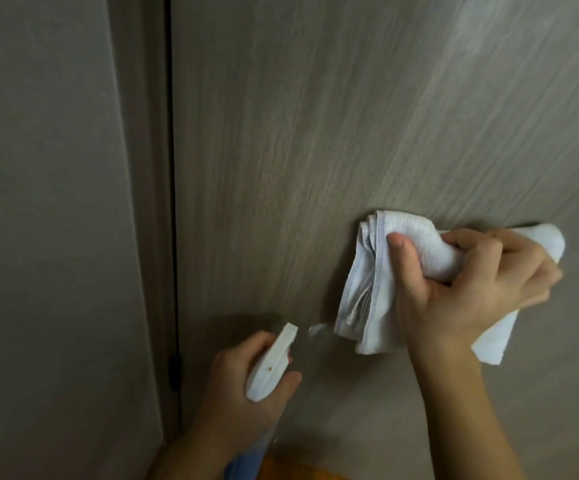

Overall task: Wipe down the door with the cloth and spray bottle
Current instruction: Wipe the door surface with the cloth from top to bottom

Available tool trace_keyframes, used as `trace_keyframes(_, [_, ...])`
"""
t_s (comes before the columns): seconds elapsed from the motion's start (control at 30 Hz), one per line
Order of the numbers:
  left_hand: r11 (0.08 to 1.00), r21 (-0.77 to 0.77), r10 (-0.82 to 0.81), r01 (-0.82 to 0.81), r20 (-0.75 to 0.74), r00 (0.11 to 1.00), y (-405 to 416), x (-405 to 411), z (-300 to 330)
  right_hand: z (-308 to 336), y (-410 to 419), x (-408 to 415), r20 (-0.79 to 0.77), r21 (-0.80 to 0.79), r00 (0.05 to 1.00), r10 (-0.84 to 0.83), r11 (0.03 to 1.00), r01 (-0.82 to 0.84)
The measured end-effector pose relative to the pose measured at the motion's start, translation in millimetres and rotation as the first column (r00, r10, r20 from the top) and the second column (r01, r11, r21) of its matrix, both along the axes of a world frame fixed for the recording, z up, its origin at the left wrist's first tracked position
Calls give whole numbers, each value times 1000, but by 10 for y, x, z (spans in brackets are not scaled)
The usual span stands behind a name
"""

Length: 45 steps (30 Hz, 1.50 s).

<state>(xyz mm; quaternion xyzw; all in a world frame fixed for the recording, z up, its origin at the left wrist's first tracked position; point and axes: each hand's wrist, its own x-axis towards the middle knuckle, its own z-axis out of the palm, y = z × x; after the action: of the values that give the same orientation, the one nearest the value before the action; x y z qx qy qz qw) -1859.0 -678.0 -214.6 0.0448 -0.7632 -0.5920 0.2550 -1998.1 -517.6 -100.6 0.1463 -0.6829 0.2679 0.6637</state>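
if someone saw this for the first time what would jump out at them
The white cloth stands out most: folded and bunched, held against the grey wood-grain door by the right hand at centre right. Lower left of it, the left hand grips a white spray bottle, its nozzle aimed toward the cloth's lower edge. The dark gap along the door's edge runs down the left.

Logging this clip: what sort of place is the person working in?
Probably indoors in a home or flat, close up against a doorway; the room type cannot be told. A wood-grain door fills the view, with a dark gap and hinge at its left edge, and a plain wall beside it.
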Motion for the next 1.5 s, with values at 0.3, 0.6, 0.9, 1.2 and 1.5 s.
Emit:
trace_keyframes(0.3, [996, 38, -77, 78, -30, 997, 227, -110, -193, -78, 265, -31, -26, 109, 998, 58, 993, -55])
trace_keyframes(0.6, [994, 96, -42, 49, -69, 997, 262, -129, -112, -147, 328, -29, -19, 129, 998, 68, 990, -65])
trace_keyframes(0.9, [999, 21, -39, 40, -53, 998, 271, -94, -166, -194, 301, -21, -31, 120, 998, 58, 991, -54])
trace_keyframes(1.2, [1000, 14, 15, -14, -62, 998, 240, -10, -214, -346, 191, 49, 60, 136, 998, 3, 991, -11])
trace_keyframes(1.5, [997, 76, 8, -4, -58, 998, 116, 120, -9, -734, -41, 73, 23, 176, 1000, 17, 984, -21])
